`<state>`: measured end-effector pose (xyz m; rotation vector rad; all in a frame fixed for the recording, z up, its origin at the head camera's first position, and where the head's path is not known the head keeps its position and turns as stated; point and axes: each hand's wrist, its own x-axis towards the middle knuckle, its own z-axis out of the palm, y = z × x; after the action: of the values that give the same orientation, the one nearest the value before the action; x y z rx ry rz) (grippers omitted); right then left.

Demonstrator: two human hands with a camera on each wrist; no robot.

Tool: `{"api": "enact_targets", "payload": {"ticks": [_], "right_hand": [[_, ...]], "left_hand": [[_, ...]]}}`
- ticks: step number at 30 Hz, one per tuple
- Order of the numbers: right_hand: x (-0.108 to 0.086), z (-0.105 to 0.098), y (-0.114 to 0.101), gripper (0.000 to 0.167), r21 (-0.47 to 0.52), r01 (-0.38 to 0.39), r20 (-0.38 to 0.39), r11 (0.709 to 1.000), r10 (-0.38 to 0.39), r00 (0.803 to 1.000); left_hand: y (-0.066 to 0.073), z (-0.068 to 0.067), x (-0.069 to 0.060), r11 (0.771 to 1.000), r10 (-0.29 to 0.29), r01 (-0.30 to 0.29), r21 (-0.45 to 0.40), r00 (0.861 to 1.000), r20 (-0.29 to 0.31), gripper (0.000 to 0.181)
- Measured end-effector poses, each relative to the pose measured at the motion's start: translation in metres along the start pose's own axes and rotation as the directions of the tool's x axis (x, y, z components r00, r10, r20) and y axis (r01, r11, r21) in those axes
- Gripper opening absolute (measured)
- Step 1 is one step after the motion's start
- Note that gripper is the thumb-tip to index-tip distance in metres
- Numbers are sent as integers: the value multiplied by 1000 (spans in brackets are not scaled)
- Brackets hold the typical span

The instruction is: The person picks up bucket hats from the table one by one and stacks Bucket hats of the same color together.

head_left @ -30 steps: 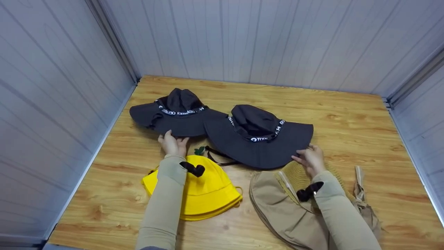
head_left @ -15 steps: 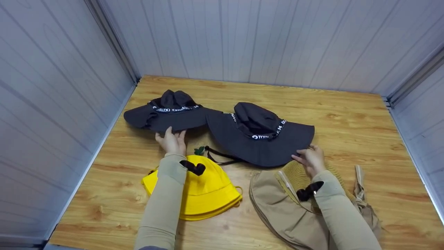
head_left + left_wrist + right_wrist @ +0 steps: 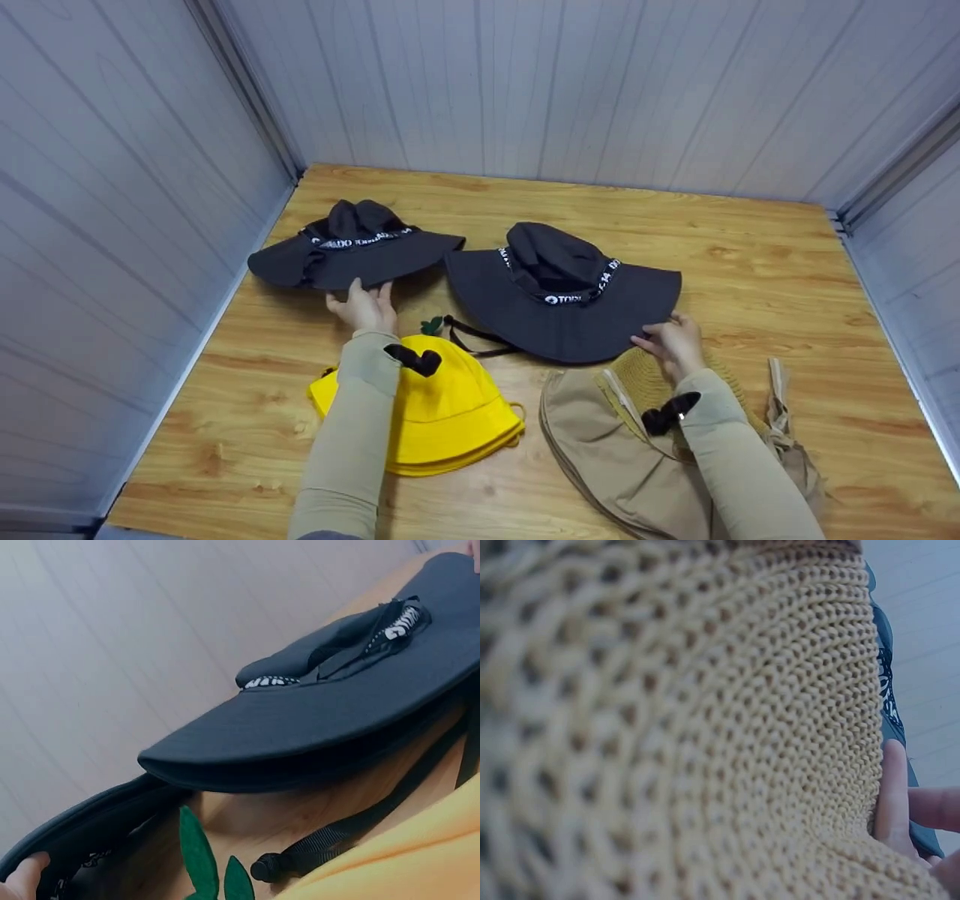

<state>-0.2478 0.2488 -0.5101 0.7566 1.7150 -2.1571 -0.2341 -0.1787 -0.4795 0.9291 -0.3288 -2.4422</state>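
Two dark grey wide-brimmed hats with lettered bands lie side by side at the back of the table. My left hand pinches the front brim of the left hat, which tilts slightly; in the left wrist view a fingertip lies on that brim. My right hand pinches the right front edge of the right hat. Their brims meet in view at the middle; whether they touch I cannot tell. In the right wrist view, tan woven straw fills most of the picture, hiding much of the grip.
A yellow bucket hat with a green leaf tip lies below my left hand. Beneath my right forearm sits a beige hat with a straw crown and cloth ties. A black strap trails from the right hat. Panel walls enclose the wooden table.
My left hand has drawn the left hat leftward, so its brim overlaps the right hat less. The right hat has shifted only slightly, with my right hand keeping its hold.
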Motion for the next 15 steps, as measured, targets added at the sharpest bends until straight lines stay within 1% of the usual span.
{"api": "enact_targets", "payload": {"ticks": [5,8,13,15], "right_hand": [[0,-1,1,86,-7,3,9,1000,-3,1000],[2,-1,1,84,3,6,25,1000,-6,1000],[4,1,3,81,62,26,107,998,-32,994],[5,2,5,82,53,34,150,998,-42,988]], "left_hand": [[-2,1,-2,1000,14,-14,-18,1000,1,73],[-5,1,-5,1000,0,0,-21,1000,9,74],[-16,1,-12,999,-38,38,-22,999,34,77],[-21,2,-16,999,-44,46,-23,997,60,76]]}}
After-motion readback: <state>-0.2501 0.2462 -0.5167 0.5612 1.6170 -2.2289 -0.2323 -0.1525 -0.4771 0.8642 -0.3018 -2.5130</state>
